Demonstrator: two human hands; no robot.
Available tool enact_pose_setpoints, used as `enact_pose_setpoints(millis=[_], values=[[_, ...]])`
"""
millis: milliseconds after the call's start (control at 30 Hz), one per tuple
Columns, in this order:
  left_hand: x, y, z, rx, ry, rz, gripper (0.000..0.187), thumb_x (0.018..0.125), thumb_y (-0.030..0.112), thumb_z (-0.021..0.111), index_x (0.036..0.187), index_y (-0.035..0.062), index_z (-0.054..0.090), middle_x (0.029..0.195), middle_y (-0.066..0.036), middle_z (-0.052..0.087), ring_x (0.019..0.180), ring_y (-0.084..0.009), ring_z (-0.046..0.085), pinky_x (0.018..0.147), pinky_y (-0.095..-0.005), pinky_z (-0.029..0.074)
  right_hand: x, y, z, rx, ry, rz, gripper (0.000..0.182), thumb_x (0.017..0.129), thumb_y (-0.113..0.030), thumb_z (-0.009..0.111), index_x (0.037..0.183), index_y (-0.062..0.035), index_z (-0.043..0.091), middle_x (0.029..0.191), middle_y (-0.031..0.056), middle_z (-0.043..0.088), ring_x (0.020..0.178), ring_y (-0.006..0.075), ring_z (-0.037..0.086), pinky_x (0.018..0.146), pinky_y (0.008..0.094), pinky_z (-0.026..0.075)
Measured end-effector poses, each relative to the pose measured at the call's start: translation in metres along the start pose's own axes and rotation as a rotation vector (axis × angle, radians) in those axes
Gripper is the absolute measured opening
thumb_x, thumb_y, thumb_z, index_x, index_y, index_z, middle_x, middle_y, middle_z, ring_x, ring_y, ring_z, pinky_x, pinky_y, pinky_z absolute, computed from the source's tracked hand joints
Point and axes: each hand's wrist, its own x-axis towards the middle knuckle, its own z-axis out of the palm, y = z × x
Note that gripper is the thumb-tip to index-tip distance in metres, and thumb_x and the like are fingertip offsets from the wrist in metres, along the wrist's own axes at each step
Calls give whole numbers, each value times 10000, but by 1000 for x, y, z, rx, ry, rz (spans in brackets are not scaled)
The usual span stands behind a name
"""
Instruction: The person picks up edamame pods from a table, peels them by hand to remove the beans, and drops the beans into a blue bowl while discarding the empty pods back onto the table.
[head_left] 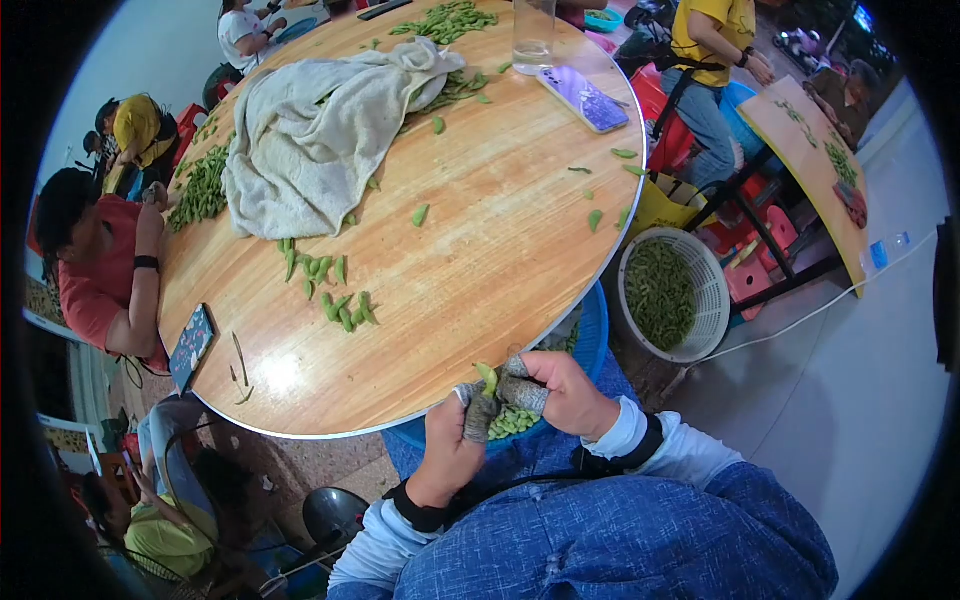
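Note:
A green soybean pod (487, 376) sticks up between my two hands, just off the near edge of the table. My left hand (452, 448) is closed, its thumb and finger pinching the pod from the left. Closed as well, my right hand (568, 390) presses its thumb against the pod from the right. Grey wrapping covers several fingertips of both hands. Below them, shelled green beans (513, 421) lie in a blue basin (597, 328), partly hidden by the hands and the tabletop.
On the round wooden table (480, 260) lie loose pods (345, 310), a cream towel (300, 140), a purple phone (583, 98) and a patterned phone (192, 345). A glass (533, 38) stands at the back. A white basket (712, 290) of pods is on the right. Several people sit or stand around.

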Motion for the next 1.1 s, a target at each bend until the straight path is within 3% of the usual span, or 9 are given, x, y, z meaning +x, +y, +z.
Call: enact_pose_setpoints(millis=[67,167,300,433,633,733,833,933,1100], values=[[-4,-2,0,-320,4,-182,157,855,157,524,866,1,513,696,-12,536,619,-85,488,550,-235,406,0,3,-1,9,-4,-17,147,777,-10,540,917,16,575,808,45,572,786,103,523,700,254,418],[1,10,-3,-379,-52,-302,142,857,142,523,869,1,510,711,13,534,651,-58,489,566,-207,402,0,5,-4,-141,16,-40,155,768,-27,548,916,16,570,817,79,567,785,129,533,701,263,414],[1,14,0,17,46,-120,91,804,36,531,874,-15,505,629,-76,544,589,-107,502,544,-242,414,1,-2,-2,-355,24,-108,172,727,-21,550,894,17,561,776,130,536,735,216,532,668,292,404],[0,6,1,-13,24,-89,64,790,13,476,848,-12,467,603,-127,504,533,-184,476,507,-293,390,3,-5,1,-483,-9,-244,189,661,20,526,850,20,539,746,163,496,695,313,494,622,344,394],[-2,4,5,20,-3,-83,102,796,51,456,870,-18,468,652,-156,513,589,-248,513,559,-329,410,4,-3,-1,-587,-61,-385,202,656,28,532,858,26,533,767,168,503,709,336,503,631,356,400],[-7,-9,6,3,-77,-98,173,830,104,485,968,1,501,799,-76,560,734,-139,517,666,-259,423,2,4,-7,-679,-90,-367,192,688,21,546,880,22,555,794,149,534,723,290,528,647,332,413],[-5,-3,4,-68,-158,-128,181,833,73,503,999,2,493,869,-77,563,762,-138,516,703,-263,427,0,-3,-6,-417,-34,-140,169,730,-3,563,898,13,579,807,122,559,744,223,541,655,303,419],[-8,-2,4,-68,-216,-207,199,841,70,520,1024,4,480,916,-59,555,809,-106,502,732,-253,422,-2,1,-11,-382,-62,-40,154,757,-25,575,908,2,594,813,103,573,760,177,539,664,280,419],[-11,-12,0,-253,-206,-97,240,873,143,498,1070,8,478,932,-17,548,817,-97,498,721,-231,421,-1,-2,-8,-430,-85,-208,173,755,-33,578,925,-5,592,799,102,580,750,193,544,665,295,419]])
